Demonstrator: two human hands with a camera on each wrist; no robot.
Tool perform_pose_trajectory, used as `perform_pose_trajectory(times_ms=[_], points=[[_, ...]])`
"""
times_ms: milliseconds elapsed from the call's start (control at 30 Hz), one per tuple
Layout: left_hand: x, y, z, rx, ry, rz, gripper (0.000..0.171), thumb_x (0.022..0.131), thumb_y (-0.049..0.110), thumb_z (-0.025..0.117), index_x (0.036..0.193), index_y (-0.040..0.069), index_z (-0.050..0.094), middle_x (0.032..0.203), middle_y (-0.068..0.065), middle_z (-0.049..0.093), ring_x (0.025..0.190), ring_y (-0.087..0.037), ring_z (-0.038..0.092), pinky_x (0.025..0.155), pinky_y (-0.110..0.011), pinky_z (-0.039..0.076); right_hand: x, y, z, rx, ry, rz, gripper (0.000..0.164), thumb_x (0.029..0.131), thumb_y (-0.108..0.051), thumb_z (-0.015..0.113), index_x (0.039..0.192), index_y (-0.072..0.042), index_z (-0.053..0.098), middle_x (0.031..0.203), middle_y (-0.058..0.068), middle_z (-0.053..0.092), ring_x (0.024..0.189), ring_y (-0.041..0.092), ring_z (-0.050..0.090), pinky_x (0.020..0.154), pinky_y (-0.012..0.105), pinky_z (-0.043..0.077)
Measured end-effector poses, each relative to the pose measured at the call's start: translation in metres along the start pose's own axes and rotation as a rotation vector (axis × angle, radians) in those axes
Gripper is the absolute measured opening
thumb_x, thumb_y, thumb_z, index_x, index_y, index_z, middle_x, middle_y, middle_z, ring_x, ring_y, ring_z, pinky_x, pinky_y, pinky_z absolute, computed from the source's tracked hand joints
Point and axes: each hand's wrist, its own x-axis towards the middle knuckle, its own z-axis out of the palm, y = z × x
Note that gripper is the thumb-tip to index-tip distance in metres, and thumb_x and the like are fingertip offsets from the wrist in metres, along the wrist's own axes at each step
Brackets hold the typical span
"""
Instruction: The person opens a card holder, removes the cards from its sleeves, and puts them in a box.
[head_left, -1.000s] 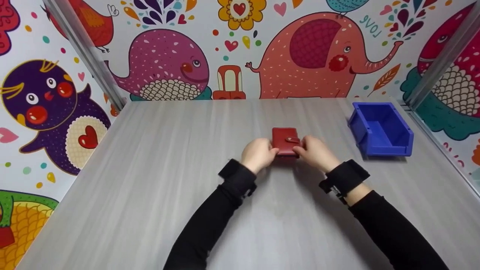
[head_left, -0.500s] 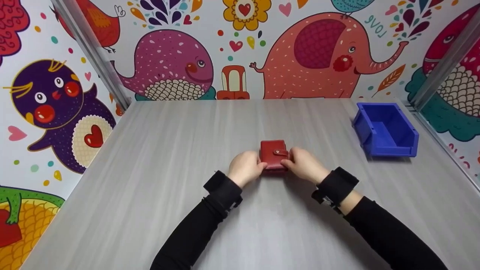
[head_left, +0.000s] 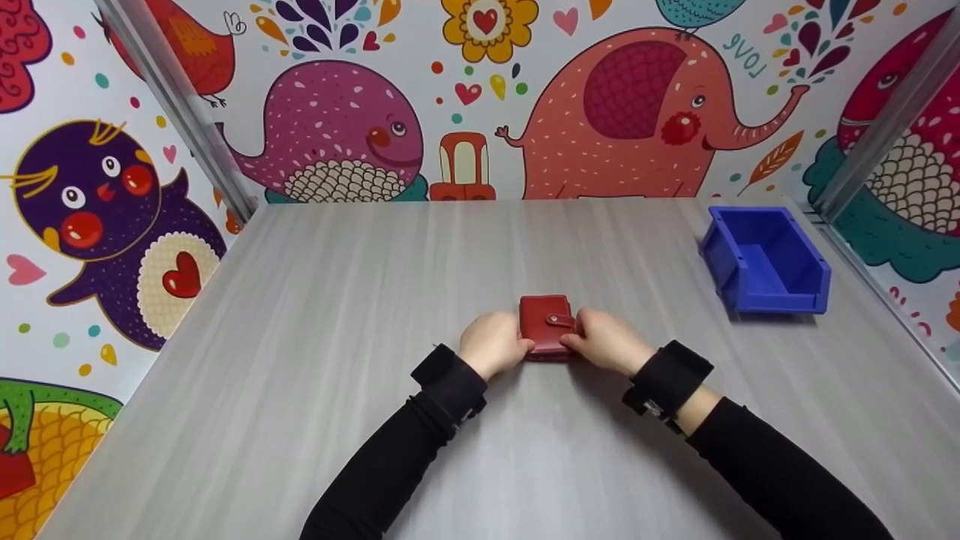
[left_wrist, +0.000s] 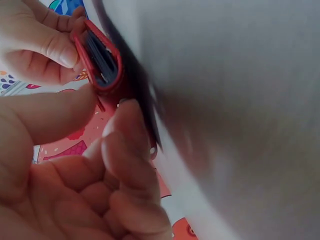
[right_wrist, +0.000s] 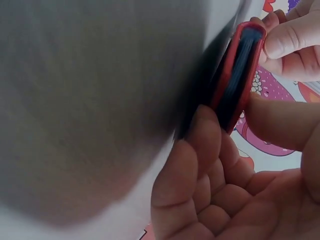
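Observation:
A small red wallet [head_left: 541, 324] with a snap strap on its right side is held between both hands over the table. My left hand [head_left: 495, 345] pinches its left edge, thumb on top and fingers beneath. On the opposite edge my right hand [head_left: 607, 341] grips it the same way, its thumb near the strap. The left wrist view shows the wallet [left_wrist: 107, 60] end-on, folded, with dark inner leaves between the red covers. From the right wrist, the wallet [right_wrist: 240, 70] appears close to the tabletop, its dark inner layers facing the camera.
A blue open-front bin [head_left: 769, 262] stands at the back right of the grey wood-grain table [head_left: 337, 300]. Walls printed with cartoon animals enclose the back and sides, and metal posts [head_left: 176, 112] mark the corners.
Both hands have drawn the red wallet toward the body and slightly left, keeping their hold on its two edges. The blue bin stays in its place.

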Motion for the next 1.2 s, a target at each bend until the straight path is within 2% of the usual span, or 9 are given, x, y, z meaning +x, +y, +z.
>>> perform_pose_trajectory(times_ms=[233,500,767,900,1033,1200], points=[[0.003,0.004,0.002,0.050,-0.009,0.001,0.028,0.087,0.029,0.073,0.071,0.011,0.061,0.073,-0.004,0.063,0.066,-0.020,0.057,0.063,-0.038,0.048,0.002,0.004,0.000,-0.020,-0.019,0.017,0.023,0.091,-0.017,0.068,0.080,-0.002,0.055,0.068,0.004,0.051,0.062,0.018,0.046,0.058,0.032,0.038],[0.004,0.007,0.004,0.129,-0.021,0.019,0.023,0.088,0.029,0.073,0.083,0.007,0.069,0.085,-0.008,0.070,0.078,-0.026,0.066,0.066,-0.042,0.052,0.002,0.007,0.002,-0.038,-0.021,0.021,0.024,0.090,-0.019,0.069,0.079,-0.003,0.055,0.068,0.003,0.052,0.061,0.018,0.047,0.057,0.032,0.038],[0.004,0.007,0.007,0.127,0.080,0.063,0.016,0.080,0.017,0.077,0.081,0.008,0.064,0.081,-0.007,0.068,0.078,-0.027,0.067,0.064,-0.043,0.052,-0.001,0.005,0.003,-0.055,-0.011,0.011,0.025,0.090,-0.020,0.070,0.077,-0.004,0.056,0.067,0.002,0.052,0.060,0.018,0.047,0.057,0.034,0.040],[0.006,0.008,0.006,0.128,0.091,0.095,0.017,0.078,0.012,0.077,0.077,0.010,0.060,0.078,-0.006,0.066,0.076,-0.027,0.066,0.064,-0.042,0.052,0.000,0.006,0.001,-0.093,-0.001,-0.007,0.027,0.090,-0.022,0.071,0.076,-0.005,0.056,0.065,0.002,0.052,0.059,0.018,0.046,0.056,0.033,0.039],[0.007,0.009,0.005,0.136,0.073,0.089,0.019,0.078,0.014,0.078,0.076,0.010,0.060,0.076,-0.005,0.064,0.075,-0.026,0.065,0.064,-0.041,0.052,0.004,0.005,-0.004,-0.132,0.040,-0.020,0.027,0.089,-0.023,0.072,0.076,-0.006,0.056,0.064,0.001,0.051,0.058,0.018,0.047,0.055,0.033,0.038],[0.008,0.011,0.003,0.151,0.062,0.080,0.020,0.078,0.018,0.080,0.078,0.008,0.062,0.080,-0.006,0.067,0.078,-0.028,0.067,0.065,-0.042,0.053,0.012,-0.001,-0.008,-0.169,0.146,-0.072,0.028,0.089,-0.022,0.073,0.073,-0.007,0.055,0.062,0.002,0.049,0.058,0.019,0.046,0.055,0.035,0.039]])
